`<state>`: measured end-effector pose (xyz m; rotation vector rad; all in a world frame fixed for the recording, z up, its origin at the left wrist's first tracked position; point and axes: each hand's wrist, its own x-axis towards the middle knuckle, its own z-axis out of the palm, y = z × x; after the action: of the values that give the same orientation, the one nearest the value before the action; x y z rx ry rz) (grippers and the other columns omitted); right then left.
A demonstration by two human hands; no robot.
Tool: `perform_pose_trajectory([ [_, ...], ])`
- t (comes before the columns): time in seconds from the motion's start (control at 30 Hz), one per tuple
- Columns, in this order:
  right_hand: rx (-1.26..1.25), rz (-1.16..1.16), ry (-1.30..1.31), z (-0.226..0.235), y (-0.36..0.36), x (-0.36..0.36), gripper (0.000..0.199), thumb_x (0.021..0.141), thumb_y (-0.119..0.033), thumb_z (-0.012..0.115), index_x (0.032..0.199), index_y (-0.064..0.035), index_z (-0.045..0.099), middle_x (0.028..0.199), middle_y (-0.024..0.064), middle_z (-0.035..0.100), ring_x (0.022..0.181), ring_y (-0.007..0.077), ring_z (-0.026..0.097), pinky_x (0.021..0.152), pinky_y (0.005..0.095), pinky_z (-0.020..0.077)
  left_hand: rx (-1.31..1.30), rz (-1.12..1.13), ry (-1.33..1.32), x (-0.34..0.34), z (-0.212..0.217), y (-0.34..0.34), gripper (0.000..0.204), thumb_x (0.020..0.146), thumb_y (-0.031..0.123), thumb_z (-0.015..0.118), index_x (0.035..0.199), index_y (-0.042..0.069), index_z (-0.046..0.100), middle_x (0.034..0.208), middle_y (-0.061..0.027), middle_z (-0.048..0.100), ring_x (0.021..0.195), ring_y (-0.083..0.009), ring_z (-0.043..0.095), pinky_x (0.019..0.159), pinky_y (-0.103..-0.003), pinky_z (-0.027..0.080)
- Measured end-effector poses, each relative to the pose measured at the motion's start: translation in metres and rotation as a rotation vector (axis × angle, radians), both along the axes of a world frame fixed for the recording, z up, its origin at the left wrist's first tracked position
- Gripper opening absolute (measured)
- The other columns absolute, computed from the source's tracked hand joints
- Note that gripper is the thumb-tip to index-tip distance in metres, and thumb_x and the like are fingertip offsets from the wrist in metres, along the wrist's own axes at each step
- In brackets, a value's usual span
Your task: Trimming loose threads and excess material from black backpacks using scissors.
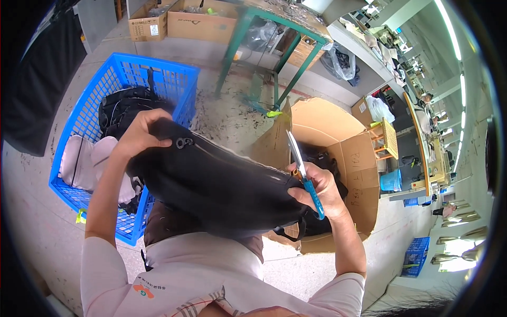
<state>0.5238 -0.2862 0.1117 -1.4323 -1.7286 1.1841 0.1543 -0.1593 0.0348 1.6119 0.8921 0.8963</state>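
Floor [285, 270]; LH [139, 134]: blk bag [216, 182]; RH [330, 193]: bag, scissors [309, 187].

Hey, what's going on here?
A person holds what looks like a black bag, left hand at one end, right hand at the other. The right hand also holds blue-handled scissors. On the left is a blue basket with black pieces and pale pink pieces; on the right, an open cardboard box of black items.

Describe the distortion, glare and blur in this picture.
In the head view, the ceiling light curves near the dark round rim; in the head view, glare bleaches the window white; in the head view, the black bag looks blurrier than the scissors.
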Motion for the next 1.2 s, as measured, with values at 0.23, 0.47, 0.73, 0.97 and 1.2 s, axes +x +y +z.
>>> perform_pose_trajectory([
  [0.23, 0.266, 0.174, -0.478, 0.034, 0.003, 0.017, 0.065, 0.055, -0.023, 0.083, 0.108, -0.0039, 0.051, 0.083, 0.0094, 0.052, 0.068, 0.0199, 0.054, 0.063, 0.0307, 0.0478, 0.049, 0.015, -0.091, 0.009, 0.012, -0.002, 0.03, 0.057, -0.008, 0.068, 0.081, 0.005, 0.057, 0.077, 0.004, 0.053, 0.074, -0.0039, 0.05, 0.069, -0.018, 0.039],
  [0.47, 0.417, 0.378, -0.724, 0.046, 0.019, 0.016, 0.066, 0.053, -0.03, 0.082, 0.104, -0.0043, 0.049, 0.084, 0.0124, 0.053, 0.077, 0.0309, 0.055, 0.067, 0.0398, 0.0472, 0.099, 0.007, -0.098, 0.007, 0.011, -0.002, 0.03, 0.058, -0.008, 0.068, 0.082, 0.005, 0.057, 0.078, 0.0042, 0.054, 0.074, -0.0037, 0.05, 0.068, -0.018, 0.039],
  [0.73, 0.426, 0.462, -0.784, 0.042, 0.033, 0.005, 0.054, 0.06, -0.031, 0.078, 0.098, -0.0045, 0.05, 0.076, 0.0103, 0.054, 0.076, 0.0302, 0.057, 0.066, 0.0394, 0.0473, 0.086, 0.033, -0.14, 0.004, 0.002, -0.004, 0.032, 0.058, -0.009, 0.069, 0.083, 0.005, 0.057, 0.078, 0.0043, 0.055, 0.074, -0.0038, 0.051, 0.068, -0.018, 0.041],
  [0.97, 0.496, 0.421, -0.937, 0.042, 0.032, -0.002, 0.052, 0.063, -0.035, 0.076, 0.096, -0.0049, 0.05, 0.074, 0.0104, 0.055, 0.074, 0.0292, 0.058, 0.064, 0.0389, 0.0473, 0.039, 0.044, -0.175, 0.003, -0.002, -0.005, 0.033, 0.058, -0.009, 0.069, 0.085, 0.005, 0.057, 0.079, 0.0041, 0.056, 0.075, -0.0042, 0.052, 0.069, -0.019, 0.042],
  [1.2, 0.541, 0.439, -0.868, 0.038, 0.04, -0.012, 0.049, 0.063, -0.034, 0.076, 0.092, -0.0048, 0.05, 0.071, 0.01, 0.053, 0.071, 0.0286, 0.058, 0.062, 0.0386, 0.047, 0.053, 0.033, -0.2, -0.002, -0.01, -0.006, 0.033, 0.057, -0.009, 0.069, 0.085, 0.004, 0.057, 0.079, 0.0037, 0.055, 0.075, -0.0048, 0.052, 0.069, -0.019, 0.042],
])
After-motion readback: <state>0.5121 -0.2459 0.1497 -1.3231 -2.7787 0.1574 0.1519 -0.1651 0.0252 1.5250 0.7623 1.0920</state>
